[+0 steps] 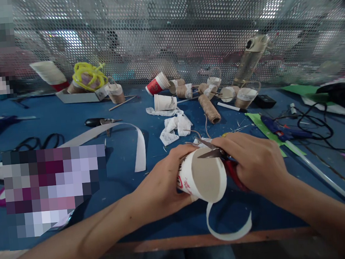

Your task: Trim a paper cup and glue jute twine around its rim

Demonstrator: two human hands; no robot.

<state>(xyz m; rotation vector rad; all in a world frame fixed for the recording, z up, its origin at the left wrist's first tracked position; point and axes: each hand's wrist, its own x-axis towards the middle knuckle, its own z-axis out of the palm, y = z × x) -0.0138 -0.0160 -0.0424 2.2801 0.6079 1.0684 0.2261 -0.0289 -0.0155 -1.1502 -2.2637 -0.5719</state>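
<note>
A white paper cup (186,176) with red print lies tilted in my left hand (161,181), its open mouth turned toward me. My right hand (258,164) is closed on a pair of scissors (212,153) with red on the handle. The parted blades reach across the cup's upper rim. From the lower rim hangs a curled paper strip (230,236), still joined to the cup. Just beyond my hands lie crumpled white lace ribbon (175,127) and a roll of brown twine (209,109).
Several twine-wrapped cups (245,97) stand or lie at the back near a clear bottle (251,60). A white box (82,97) holds a yellow coil (89,76). To the right lie a blue glue gun (276,128) and dark cables. White ribbon (139,148) curves across the left.
</note>
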